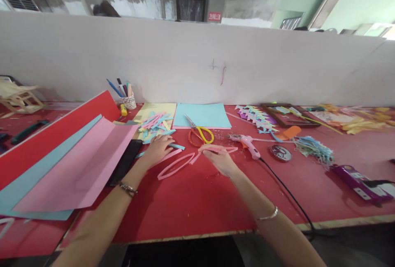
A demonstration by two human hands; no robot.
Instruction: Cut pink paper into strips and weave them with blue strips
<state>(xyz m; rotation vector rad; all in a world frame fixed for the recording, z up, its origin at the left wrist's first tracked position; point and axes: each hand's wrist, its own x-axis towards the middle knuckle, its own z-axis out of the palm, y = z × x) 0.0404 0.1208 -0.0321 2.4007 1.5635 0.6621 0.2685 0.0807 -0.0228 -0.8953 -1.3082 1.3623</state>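
Note:
My left hand [158, 150] rests over the near edge of a pile of cut paper strips [156, 122], its fingers apart beside a blue paper strip [177, 146]. Between finger and thumb of my right hand [219, 161] is a pink paper strip [231, 149], bent into a narrow loop. A second pink paper loop [175, 166] lies on the table between both hands. Just beyond my right hand are scissors [200, 130] with one yellow and one red handle. A pink hot glue gun [247, 142] lies to its right.
Light-blue paper sheets [200, 114] lie at the back. Large pink sheets [77, 168] lean at left, by a black phone-like slab [127, 160]. A pen cup [128, 101] stands near the partition [173, 61]. At right are a round tin [280, 153] and a purple power strip [361, 182].

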